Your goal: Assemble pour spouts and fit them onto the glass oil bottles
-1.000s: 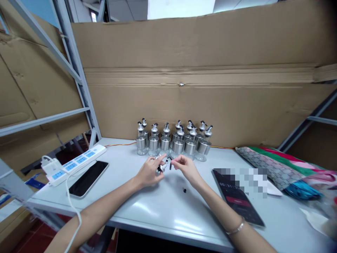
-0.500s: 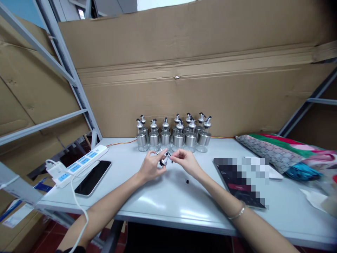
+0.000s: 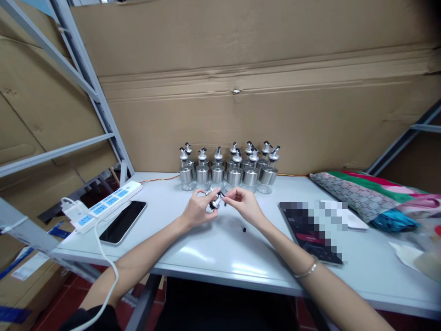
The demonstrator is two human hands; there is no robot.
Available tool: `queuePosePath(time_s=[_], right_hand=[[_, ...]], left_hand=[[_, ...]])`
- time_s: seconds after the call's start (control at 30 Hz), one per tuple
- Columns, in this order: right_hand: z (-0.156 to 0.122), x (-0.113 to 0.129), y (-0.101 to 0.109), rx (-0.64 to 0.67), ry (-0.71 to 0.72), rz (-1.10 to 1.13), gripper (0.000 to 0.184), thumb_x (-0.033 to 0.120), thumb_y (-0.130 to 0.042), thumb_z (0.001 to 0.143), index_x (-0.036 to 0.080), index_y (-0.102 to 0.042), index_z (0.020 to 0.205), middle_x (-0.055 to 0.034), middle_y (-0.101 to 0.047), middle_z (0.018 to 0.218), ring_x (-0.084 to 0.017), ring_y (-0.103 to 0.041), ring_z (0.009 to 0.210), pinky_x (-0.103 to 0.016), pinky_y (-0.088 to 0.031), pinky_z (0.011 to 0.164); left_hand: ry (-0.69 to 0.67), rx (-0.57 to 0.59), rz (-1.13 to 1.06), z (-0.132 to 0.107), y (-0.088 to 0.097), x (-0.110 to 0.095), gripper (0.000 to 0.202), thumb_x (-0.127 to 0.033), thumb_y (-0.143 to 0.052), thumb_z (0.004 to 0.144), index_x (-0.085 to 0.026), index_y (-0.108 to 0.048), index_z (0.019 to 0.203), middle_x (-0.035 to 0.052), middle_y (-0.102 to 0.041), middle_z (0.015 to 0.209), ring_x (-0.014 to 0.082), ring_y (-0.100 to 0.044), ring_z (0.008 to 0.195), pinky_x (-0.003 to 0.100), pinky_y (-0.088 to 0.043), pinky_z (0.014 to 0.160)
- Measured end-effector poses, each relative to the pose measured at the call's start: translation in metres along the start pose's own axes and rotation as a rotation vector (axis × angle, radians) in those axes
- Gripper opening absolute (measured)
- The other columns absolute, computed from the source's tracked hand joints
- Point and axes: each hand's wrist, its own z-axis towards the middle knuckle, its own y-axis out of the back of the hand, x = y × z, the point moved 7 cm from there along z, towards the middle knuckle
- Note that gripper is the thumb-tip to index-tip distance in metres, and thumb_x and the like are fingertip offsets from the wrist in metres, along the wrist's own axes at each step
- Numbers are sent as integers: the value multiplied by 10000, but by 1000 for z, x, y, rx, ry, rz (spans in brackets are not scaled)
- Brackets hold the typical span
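Left grip (image 3: 201,209) curled closed around silver spout (image 3: 215,204), likely steadying it above bench (image 3: 213,257) middle; right grip (image 3: 245,206), fingertips nearly together, pinching small black piece (image 3: 225,203) beside spout. Black cap (image 3: 244,229) nearer front edge. Bottles (image 3: 234,176) grouped along back edge, presumably out of hands' way.

The left hand (image 3: 199,209) is holding a silver-and-black pourer top (image 3: 215,203) over the bench (image 3: 206,257), while the right hand (image 3: 243,201) is pinching a slim black part (image 3: 223,198) at its spout. A small black piece (image 3: 244,229) is lying nearer the person. Capped glass bottles (image 3: 217,174) are standing in rows beyond the hands, before a cardboard wall (image 3: 241,119). Leftward, a phone (image 3: 124,223) is lying beside a power strip (image 3: 115,201).
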Motion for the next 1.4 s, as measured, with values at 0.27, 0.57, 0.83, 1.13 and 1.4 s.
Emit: queuePosePath(time_s=[0.27,0.57,0.83,1.13,1.4], right_hand=[[-1,5,1,-22,28,15,420,557,-726,608,185,-532,628,-4,-576,583,-125,-499,556,-262,-386,537],[-1,0,-1,31,15,1,407,534,-737,604,180,-541,649,10,-563,592,-121,-506,556,-268,-406,556],[0,1,-2,52,15,-24,434,560,-735,591,177,-541,656,4,-570,604,-122,-506,562,-266,-405,555],[-1,6,-5,95,24,-12,441,546,-739,595,195,-520,749,22,-539,636,-116,-482,559,-263,-394,553],[-2,6,-6,129,35,-148,361,501,-693,642,181,-529,675,11,-532,603,-116,-443,567,-261,-354,557]], left_hand=[[-23,-24,-4,1,3,-2,674,-155,-539,706,-190,-379,1360,11,-721,956,139,-661,774,359,-413,900],[-79,-74,27,1,7,-6,721,-154,-551,708,-203,-335,1394,6,-721,946,146,-660,795,341,-424,869],[-132,-83,31,0,7,-7,778,-150,-534,729,-209,-229,1443,-5,-710,930,138,-638,779,331,-435,866],[-62,24,-38,-2,-4,0,815,-155,-513,765,-202,-107,1471,49,-651,1039,174,-611,928,310,-482,851],[-38,173,-92,-1,-11,1,715,-137,-523,778,-189,-242,1433,108,-594,1203,191,-602,1020,310,-485,874]])
